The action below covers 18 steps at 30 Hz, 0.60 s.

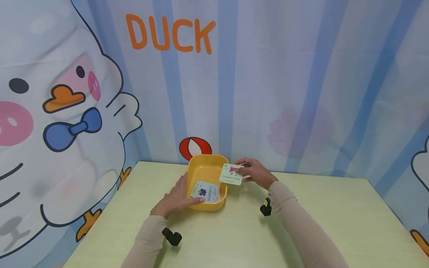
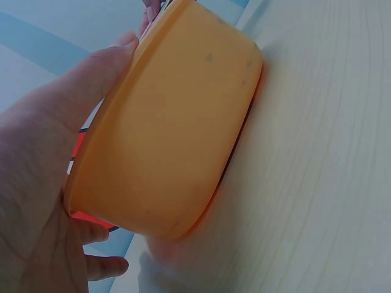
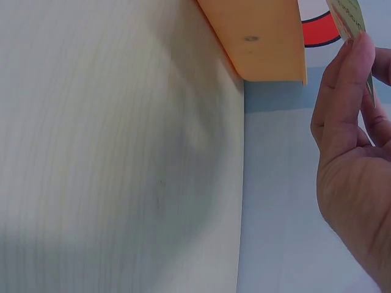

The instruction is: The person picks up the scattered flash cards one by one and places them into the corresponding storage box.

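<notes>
A yellow plastic bin (image 1: 202, 171) sits near the back of the table. My left hand (image 1: 175, 199) holds its left side, the thumb reaching over the near rim and the fingers along the outer wall. In the left wrist view this hand (image 2: 49, 140) is against the bin (image 2: 165, 134). Inside the bin lie flashcards, the top one a blueberry card (image 1: 207, 191). My right hand (image 1: 256, 172) pinches a "Children's Day" flashcard (image 1: 230, 174) above the bin's right rim. In the right wrist view, thumb and fingers of the right hand (image 3: 354, 122) grip the card (image 3: 348, 15) seen nearly edge-on.
The pale wooden table (image 1: 241, 230) ends at a curtain (image 1: 254, 93) printed with a duck and blue stripes, close behind the bin. Black wrist mounts (image 1: 172, 236) show beside both forearms.
</notes>
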Tool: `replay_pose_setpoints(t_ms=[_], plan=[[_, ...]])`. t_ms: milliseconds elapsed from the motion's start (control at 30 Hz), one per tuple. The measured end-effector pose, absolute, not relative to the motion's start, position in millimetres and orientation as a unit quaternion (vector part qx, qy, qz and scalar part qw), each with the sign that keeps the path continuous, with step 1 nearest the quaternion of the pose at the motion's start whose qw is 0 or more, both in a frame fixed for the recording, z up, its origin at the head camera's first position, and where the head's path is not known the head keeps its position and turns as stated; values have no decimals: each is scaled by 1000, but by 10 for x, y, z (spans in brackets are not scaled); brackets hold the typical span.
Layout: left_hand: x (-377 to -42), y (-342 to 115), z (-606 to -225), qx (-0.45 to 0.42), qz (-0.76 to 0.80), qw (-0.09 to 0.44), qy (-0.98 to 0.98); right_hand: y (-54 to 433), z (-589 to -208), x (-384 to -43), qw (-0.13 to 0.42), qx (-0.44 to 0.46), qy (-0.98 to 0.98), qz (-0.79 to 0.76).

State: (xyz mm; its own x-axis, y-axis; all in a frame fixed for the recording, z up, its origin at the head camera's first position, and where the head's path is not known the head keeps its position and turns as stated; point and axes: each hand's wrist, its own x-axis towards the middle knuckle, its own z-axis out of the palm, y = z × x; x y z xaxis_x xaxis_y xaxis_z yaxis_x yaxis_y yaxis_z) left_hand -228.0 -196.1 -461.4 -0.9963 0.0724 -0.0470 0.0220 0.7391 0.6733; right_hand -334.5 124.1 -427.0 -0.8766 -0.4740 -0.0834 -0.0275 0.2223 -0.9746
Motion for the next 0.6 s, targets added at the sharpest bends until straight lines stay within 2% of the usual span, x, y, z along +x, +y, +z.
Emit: replay_pose_setpoints(t_ms=[600], plan=[[-2251, -1952, -4580, 22, 363, 37, 931, 1102, -4264, -3293, 191, -184, 757, -597]])
